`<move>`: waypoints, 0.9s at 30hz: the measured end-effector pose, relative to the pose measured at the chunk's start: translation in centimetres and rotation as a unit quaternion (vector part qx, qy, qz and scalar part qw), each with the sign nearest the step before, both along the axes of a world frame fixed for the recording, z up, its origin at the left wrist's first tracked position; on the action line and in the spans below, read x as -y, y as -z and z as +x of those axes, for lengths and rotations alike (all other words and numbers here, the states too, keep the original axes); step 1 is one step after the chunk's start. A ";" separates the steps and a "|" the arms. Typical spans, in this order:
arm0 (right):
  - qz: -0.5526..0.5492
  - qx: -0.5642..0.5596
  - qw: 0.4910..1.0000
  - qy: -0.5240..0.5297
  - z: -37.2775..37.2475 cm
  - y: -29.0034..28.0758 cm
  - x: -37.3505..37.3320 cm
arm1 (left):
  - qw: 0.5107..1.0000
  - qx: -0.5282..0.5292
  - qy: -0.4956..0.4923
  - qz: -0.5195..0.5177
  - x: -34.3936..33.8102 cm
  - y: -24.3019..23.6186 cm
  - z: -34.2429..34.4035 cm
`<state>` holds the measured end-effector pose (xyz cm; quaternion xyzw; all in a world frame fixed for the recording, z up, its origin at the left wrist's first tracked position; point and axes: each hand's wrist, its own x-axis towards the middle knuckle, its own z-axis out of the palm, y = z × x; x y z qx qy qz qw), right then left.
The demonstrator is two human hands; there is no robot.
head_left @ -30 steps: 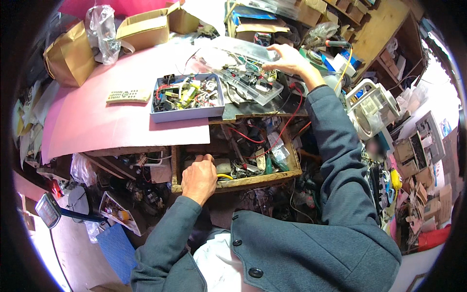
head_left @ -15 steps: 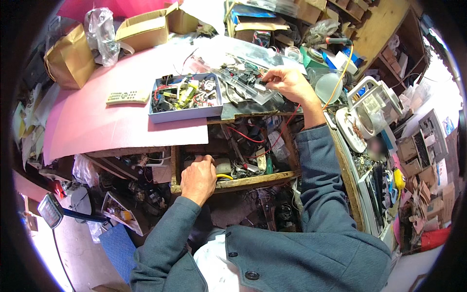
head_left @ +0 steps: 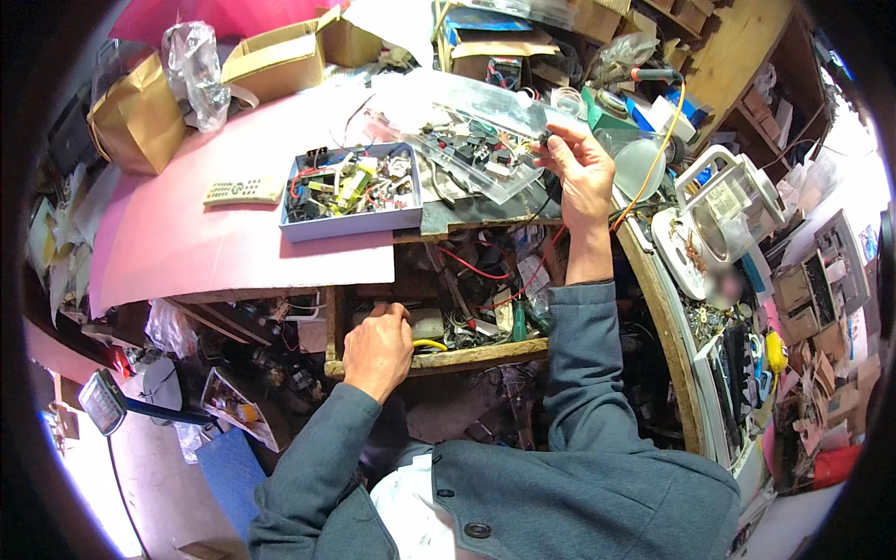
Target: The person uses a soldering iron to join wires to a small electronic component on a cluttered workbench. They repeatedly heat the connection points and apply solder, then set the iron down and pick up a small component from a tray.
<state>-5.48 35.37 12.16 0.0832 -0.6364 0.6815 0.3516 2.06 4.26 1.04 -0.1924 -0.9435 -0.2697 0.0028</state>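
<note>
My right hand (head_left: 582, 173) is raised over the right end of a clear plastic compartment box (head_left: 504, 187) with small electronic parts in it. Its thumb and fingers pinch a small black part (head_left: 544, 140), too small to name. Below, my left hand (head_left: 377, 353) lies over the front left of an open wooden drawer (head_left: 485, 355), its fingers curled over the edge and their tips hidden. Red wire, a green-handled tool and loose parts fill the drawer. A blue-grey box (head_left: 353, 226) of mixed connectors and switches stands on the bench to the left.
A remote control (head_left: 243, 192) lies on the pink sheet (head_left: 187, 243). Cardboard boxes (head_left: 271, 70) and a brown paper bag (head_left: 140, 117) stand at the back left. To the right are a clear lidded container (head_left: 723, 210), an orange cable (head_left: 665, 140) and a cluttered shelf.
My right hand has lifted out of the compartment box and moved slightly right, the small black part now showing in its fingertips. My left hand stays at the drawer.
</note>
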 end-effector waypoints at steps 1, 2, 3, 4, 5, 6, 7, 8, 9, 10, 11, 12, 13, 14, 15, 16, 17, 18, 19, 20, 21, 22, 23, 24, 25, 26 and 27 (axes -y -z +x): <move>-0.026 -0.026 0.999 -0.003 0.1 0.3 0.2 | 1.000 -0.005 0.005 0.002 0.0 0.0 0.1; -0.052 -0.053 0.997 -0.007 0.0 0.5 0.3 | 1.000 -0.007 0.002 0.001 -0.1 -0.1 0.0; -0.082 -0.066 0.994 0.010 0.1 0.7 0.6 | 1.000 -0.009 0.000 0.000 -0.2 -0.1 0.1; -0.081 -0.076 0.992 0.053 0.1 1.0 0.9 | 1.000 -0.011 -0.002 -0.001 -0.3 -0.1 0.1; -0.080 -0.085 0.989 0.096 0.1 1.2 1.3 | 1.000 -0.013 -0.003 0.002 -0.3 -0.1 0.1; -0.079 -0.093 0.983 0.138 0.1 1.4 1.9 | 1.000 -0.014 -0.005 0.004 -0.3 0.0 0.2; -0.066 -0.115 0.972 0.193 0.2 1.4 2.6 | 1.000 -0.016 -0.007 0.007 -0.2 0.0 0.2; -0.034 -0.108 0.969 0.221 0.7 1.5 3.4 | 1.000 -0.026 -0.009 0.011 -0.1 0.1 0.4; 0.009 -0.110 0.961 0.253 0.9 1.9 3.5 | 0.999 -0.037 -0.011 0.016 -0.1 0.2 0.4; 0.052 -0.111 0.951 0.283 1.0 2.3 3.6 | 0.999 -0.048 -0.012 0.021 -0.1 0.3 0.4; 0.067 -0.109 0.948 0.290 1.4 2.4 3.8 | 0.997 -0.068 -0.004 0.022 -0.3 0.5 0.3; 0.089 -0.120 0.942 0.300 1.4 2.4 3.8 | 0.997 -0.075 -0.001 0.024 -0.3 0.4 0.2; 0.100 -0.135 0.938 0.305 1.1 2.6 3.7 | 0.996 -0.081 0.002 0.026 -0.3 0.4 0.1; 0.110 -0.149 0.933 0.308 0.9 2.8 3.6 | 0.996 -0.086 0.003 0.027 -0.1 0.4 0.1; 0.108 -0.148 0.933 0.311 0.9 2.7 3.6 | 0.995 -0.095 0.015 0.023 -0.1 0.4 0.1; 0.114 -0.146 0.930 0.319 1.0 2.9 3.4 | 0.995 -0.097 0.016 0.023 -0.2 0.5 0.2; 0.119 -0.146 0.926 0.326 0.9 2.9 3.3 | 0.994 -0.101 0.017 0.023 -0.2 0.3 0.3; 0.124 -0.147 0.923 0.333 0.9 3.0 3.2 | 0.994 -0.106 0.017 0.022 -0.3 0.2 0.4; 0.133 -0.144 0.919 0.342 0.9 3.1 3.2 | 0.994 -0.102 0.022 0.026 -0.4 -0.1 0.6; 0.152 -0.143 0.914 0.348 1.0 3.2 3.2 | 0.994 -0.102 0.029 0.034 -0.4 -0.3 0.8; 0.171 -0.142 0.908 0.355 1.2 3.2 3.3 | 0.993 -0.103 0.036 0.041 -0.4 -0.5 0.9; 0.189 -0.141 0.902 0.362 1.3 3.3 3.4 | 0.993 -0.103 0.043 0.049 -0.4 -0.7 1.0; 0.186 -0.143 0.904 0.357 1.5 3.2 3.5 | 0.991 -0.097 0.062 0.064 -0.5 -1.0 1.1; 0.183 -0.147 0.905 0.355 1.4 3.2 3.5 | 0.989 -0.091 0.082 0.079 -0.7 -1.5 1.2; 0.180 -0.152 0.905 0.354 1.3 3.3 3.5 | 0.987 -0.085 0.103 0.093 -0.9 -2.1 1.3; 0.179 -0.155 0.905 0.354 1.3 3.4 3.5 | 0.981 -0.096 0.115 0.120 -1.4 -3.1 1.3; 0.184 -0.150 0.903 0.357 1.2 3.6 3.4 | 0.976 -0.105 0.125 0.145 -2.2 -4.6 1.2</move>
